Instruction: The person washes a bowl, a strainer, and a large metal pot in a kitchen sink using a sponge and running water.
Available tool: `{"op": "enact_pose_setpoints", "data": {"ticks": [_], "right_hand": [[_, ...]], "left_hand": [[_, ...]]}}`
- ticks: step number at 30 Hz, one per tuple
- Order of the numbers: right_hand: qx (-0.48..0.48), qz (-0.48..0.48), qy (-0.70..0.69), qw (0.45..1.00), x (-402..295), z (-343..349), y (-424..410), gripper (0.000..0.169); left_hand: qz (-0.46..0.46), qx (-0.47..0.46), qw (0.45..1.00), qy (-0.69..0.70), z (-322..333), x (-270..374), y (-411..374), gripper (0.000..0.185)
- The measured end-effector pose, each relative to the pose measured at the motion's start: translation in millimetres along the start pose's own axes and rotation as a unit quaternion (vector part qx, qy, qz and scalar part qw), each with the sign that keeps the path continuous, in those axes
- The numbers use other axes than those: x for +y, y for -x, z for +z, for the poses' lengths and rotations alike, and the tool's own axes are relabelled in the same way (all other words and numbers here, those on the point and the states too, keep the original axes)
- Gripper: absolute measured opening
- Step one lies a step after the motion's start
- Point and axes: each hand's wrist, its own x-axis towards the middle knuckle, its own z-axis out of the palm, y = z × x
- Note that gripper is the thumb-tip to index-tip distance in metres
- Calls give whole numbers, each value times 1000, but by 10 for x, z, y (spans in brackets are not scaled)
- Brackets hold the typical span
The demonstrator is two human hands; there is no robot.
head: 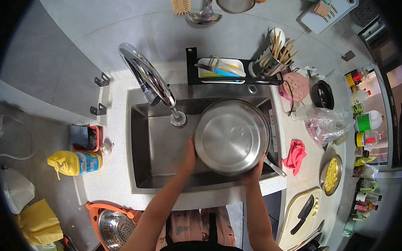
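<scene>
A round, shallow stainless-steel basin (232, 136) is over the right half of the sink (160, 140), between my two hands. My left hand (190, 156) grips its left edge, and my right hand (253, 173) holds the lower right edge; the fingers of both are partly hidden behind the metal. Just right of my right hand, a metal handle (275, 166) sticks out from under the basin across the sink's rim. What it belongs to is hidden. To the left, a chrome faucet (152, 80) arches over the sink, its spout end (178, 118) apart from the basin.
Behind the sink, a black rack (191, 67) holds a white tray with peelers and a chopstick holder (268, 63). On the right counter are a pink cloth (296, 157), a bowl of yellow pieces (331, 175) and a cutting board (292, 211) with a knife (305, 212). A yellow pump bottle (75, 163) stands left.
</scene>
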Motion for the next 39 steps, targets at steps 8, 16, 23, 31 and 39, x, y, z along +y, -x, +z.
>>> {"op": "enact_pose_setpoints", "data": {"ticks": [8,16,23,31,39], "right_hand": [[193,10,-1,981,334,441,124,69],[229,-70,259,935,479,435,200,55],[160,-119,132,971,336,578,183,47],[91,-57,276,955,401,257,117,42],[100,-26,170,980,486,570,118,43]], "left_hand": [[372,122,828,-401,648,-214,773,54],[373,-131,717,-575,796,610,574,43],[233,-83,800,-546,-31,484,250,59],[279,-112,803,-515,270,749,396,59],[195,-11,871,-450,-222,338,573,41]]}}
